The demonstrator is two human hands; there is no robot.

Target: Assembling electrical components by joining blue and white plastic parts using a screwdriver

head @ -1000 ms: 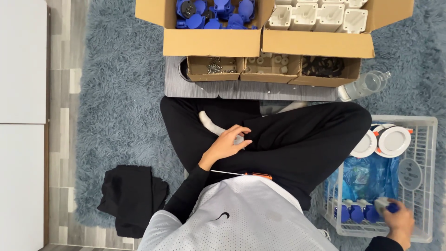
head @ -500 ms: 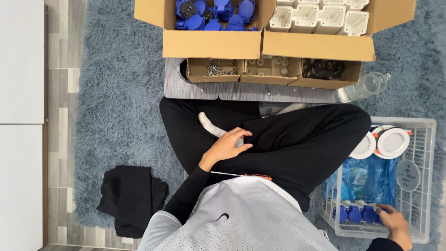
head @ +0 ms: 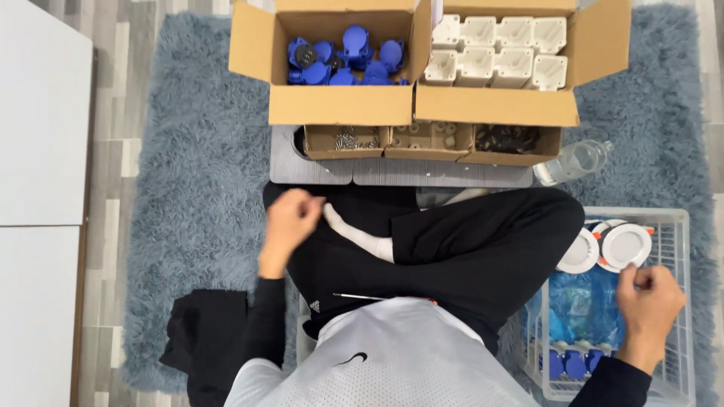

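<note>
A shaggy blue-grey rug (head: 204, 188) is covering the floor under a person sitting cross-legged. Two open cardboard boxes are standing ahead of the knees: the left box (head: 339, 68) is holding blue plastic parts (head: 343, 60), the right box (head: 498, 75) white square housings (head: 490, 49). A low grey table (head: 400, 172) is carrying three small cardboard trays (head: 430, 142). A white wire basket (head: 671, 301) is sitting at the person's right, holding round white lamp fittings (head: 622, 245) and a blue bag (head: 584, 305). The right hand (head: 648, 301) is hovering over the basket, fingers curled loosely; whether it is pinching anything I cannot tell. The left hand (head: 290, 221) is hanging above the left knee, fingers bunched together, apparently empty.
</note>
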